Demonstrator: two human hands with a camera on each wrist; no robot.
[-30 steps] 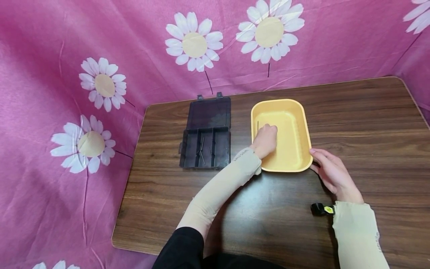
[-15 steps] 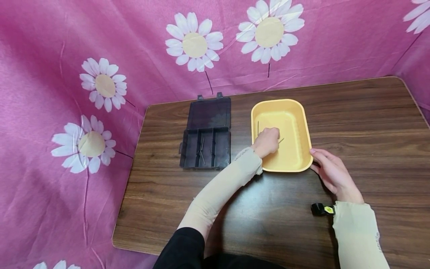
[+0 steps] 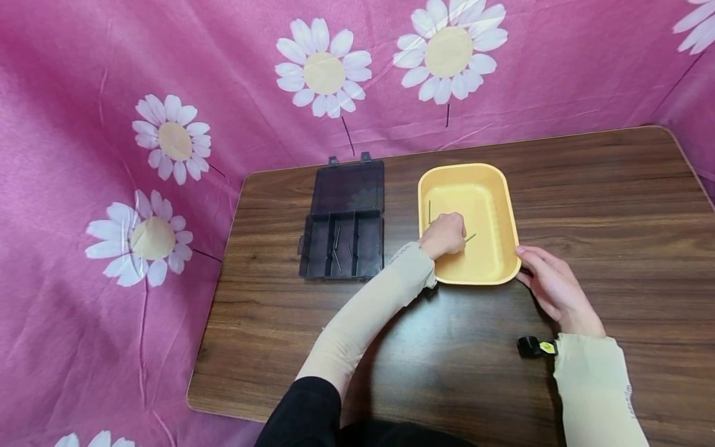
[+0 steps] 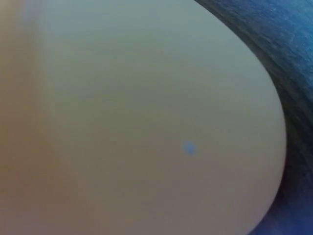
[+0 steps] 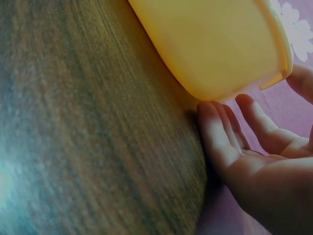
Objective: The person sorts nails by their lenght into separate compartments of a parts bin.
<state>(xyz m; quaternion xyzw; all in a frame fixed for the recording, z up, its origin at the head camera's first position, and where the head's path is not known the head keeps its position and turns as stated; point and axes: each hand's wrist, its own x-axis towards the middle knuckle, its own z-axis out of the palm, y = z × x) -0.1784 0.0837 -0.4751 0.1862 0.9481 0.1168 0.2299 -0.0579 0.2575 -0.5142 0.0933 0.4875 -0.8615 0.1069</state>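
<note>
My left hand [image 3: 444,236] is inside a yellow plastic bin [image 3: 491,273], fingers curled down. A thin nail-like rod [image 3: 471,238] sticks out from its fingertips, which are hidden beneath the hand. Another thin dark rod [image 3: 429,211] stands out along the bin's left wall. At the bin's right front corner my right hand [image 3: 553,282] touches it, thumb tip at the rim and fairly straight fingers against the outer wall. In the right wrist view, the fingertips [image 5: 208,108] meet the lower wall of the bin. A blurred pale surface fills most of the left wrist view.
Left of the bin lies a dark translucent divided box [image 3: 314,248], lid [image 3: 347,188] folded back. Several thin rods [image 3: 337,257] lie in its middle and right compartments. Both stand on a wood-grain table [image 3: 603,205] before a pink flowered cloth [image 3: 240,74].
My left hand has shifted slightly down and right within the bin, and a rod now shows beyond its fingertips. The right hand stays at the bin's corner.
</note>
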